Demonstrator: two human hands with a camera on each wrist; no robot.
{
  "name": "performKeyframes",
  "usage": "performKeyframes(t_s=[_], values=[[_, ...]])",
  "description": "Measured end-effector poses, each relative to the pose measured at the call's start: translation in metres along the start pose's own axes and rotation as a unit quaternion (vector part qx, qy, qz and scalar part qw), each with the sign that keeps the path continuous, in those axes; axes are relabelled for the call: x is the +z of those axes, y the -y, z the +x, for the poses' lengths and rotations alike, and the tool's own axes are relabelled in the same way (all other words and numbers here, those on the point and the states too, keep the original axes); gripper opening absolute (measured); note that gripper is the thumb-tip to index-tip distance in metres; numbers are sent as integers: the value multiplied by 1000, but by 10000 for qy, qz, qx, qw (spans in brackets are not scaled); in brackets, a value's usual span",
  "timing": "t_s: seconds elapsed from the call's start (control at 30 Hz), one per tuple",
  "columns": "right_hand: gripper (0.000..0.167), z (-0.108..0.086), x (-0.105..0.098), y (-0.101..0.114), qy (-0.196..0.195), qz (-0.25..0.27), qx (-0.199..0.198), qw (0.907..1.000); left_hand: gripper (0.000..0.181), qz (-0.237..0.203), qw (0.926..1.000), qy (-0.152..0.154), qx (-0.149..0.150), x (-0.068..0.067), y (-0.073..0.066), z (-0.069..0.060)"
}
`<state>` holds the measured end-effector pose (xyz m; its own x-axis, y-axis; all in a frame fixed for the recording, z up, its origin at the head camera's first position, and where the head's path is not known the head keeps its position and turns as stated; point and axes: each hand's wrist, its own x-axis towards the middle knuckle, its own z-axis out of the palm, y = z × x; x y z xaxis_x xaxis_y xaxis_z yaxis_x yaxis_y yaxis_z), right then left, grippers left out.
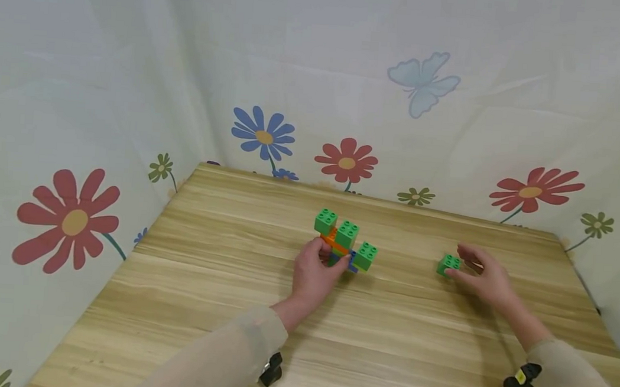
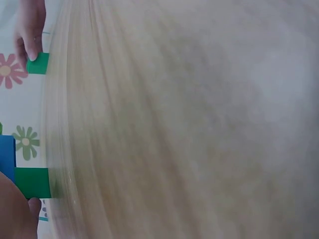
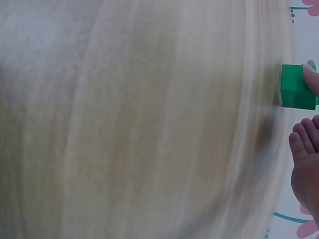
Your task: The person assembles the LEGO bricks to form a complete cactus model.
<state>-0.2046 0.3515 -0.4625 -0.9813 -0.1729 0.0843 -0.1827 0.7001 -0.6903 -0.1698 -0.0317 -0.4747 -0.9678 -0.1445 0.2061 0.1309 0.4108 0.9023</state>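
In the head view my left hand [image 1: 316,271] grips a build of toy building bricks near the table's middle. Three green bricks [image 1: 347,234] top it, with an orange brick [image 1: 333,242] and a blue brick [image 1: 354,265] lower down; the fingers hide part of it. Its blue piece [image 2: 7,157] and a green brick [image 2: 33,182] show beside that hand in the left wrist view. Farther right, a single green brick [image 1: 448,265] stands on the table. My right hand [image 1: 488,279] is at its side, the thumb against it and the other fingers spread apart from it [image 3: 309,149].
The wood-grain table [image 1: 223,224] runs back to a pale curtain [image 1: 318,52] printed with flowers and a butterfly. Another curtain side stands along the left edge. Each sleeve cuff carries a small black device [image 1: 271,370].
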Motion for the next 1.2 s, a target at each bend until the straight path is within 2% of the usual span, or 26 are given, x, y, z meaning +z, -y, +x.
performKeyframes(t_s=[0.3,0.53,0.7,0.83,1.03,1.2], values=[[64,-5,1,0,-7,-204,235,9995,32,29,10000,22,-68,2,0,0],[50,-8,9,-3,-317,-286,202,9989,32,-7,9999,49,-90,2,1,-2],[52,-8,13,-1,-510,-300,278,9979,32,4,10000,55,-73,3,2,-4],[56,-4,15,6,-653,-297,306,9970,32,-21,10000,31,-35,3,3,-3],[51,3,18,23,-822,-308,125,9961,32,-41,10000,20,-42,1,1,-2],[52,10,20,39,-786,-239,12,9966,33,-24,10000,-22,15,0,1,-1]])
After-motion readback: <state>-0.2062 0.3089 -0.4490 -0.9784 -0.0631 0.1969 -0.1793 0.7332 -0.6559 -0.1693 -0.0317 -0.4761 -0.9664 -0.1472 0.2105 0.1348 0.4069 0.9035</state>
